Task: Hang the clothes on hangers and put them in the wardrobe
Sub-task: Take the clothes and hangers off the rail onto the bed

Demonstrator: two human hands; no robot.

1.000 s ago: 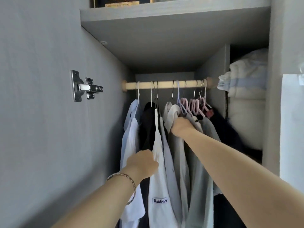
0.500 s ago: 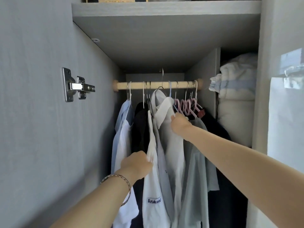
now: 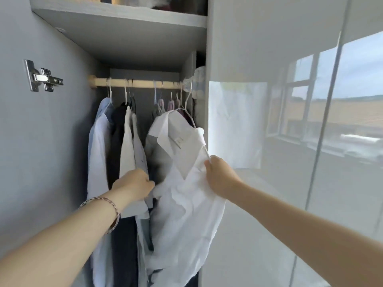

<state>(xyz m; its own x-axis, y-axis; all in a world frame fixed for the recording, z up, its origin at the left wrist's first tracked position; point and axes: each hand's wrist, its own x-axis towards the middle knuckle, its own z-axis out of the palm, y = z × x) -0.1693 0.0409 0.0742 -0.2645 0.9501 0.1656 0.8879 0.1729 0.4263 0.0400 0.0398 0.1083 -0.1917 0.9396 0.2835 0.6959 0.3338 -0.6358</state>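
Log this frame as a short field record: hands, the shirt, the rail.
setting: open wardrobe, wooden rail
on rail: hanging clothes, pink hangers
right hand: pinches white shirt at its shoulder
wire hanger: tilted, hook near rail's right end, apparently not on it
left hand: grips fabric among the hanging clothes
left wrist: bracelet

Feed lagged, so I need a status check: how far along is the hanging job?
Done: several shirts hang on the rod. In hand: a white shirt on a wire hanger, the right hand gripping its shoulder, the left hand gripping one hung shirt. Left: that hanger looks off the rod, so it needs hooking on.
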